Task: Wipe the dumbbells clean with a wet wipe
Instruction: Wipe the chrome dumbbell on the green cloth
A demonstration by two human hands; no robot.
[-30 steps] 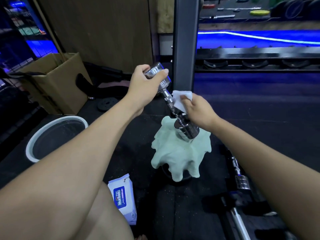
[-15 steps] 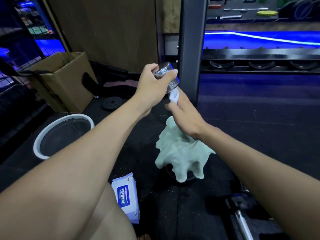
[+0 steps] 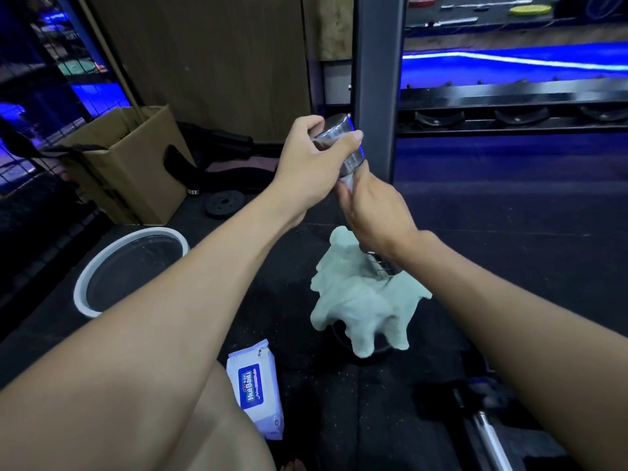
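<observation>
A chrome dumbbell stands tilted, its lower head resting on a pale green cloth. My left hand grips the upper head. My right hand is wrapped around the handle just below, with a white wet wipe pressed against the bar; only a sliver of the wipe shows between the fingers. The handle itself is hidden by my right hand.
A wet-wipe pack lies on the black floor by my knee. A white-rimmed basin sits at the left, a cardboard box behind it. A dark rack post rises just behind the dumbbell. Another chrome bar lies at the lower right.
My right hand slid with the wipe up the handle from the lower head to just under the upper head. The left hand kept its grip on the top.
</observation>
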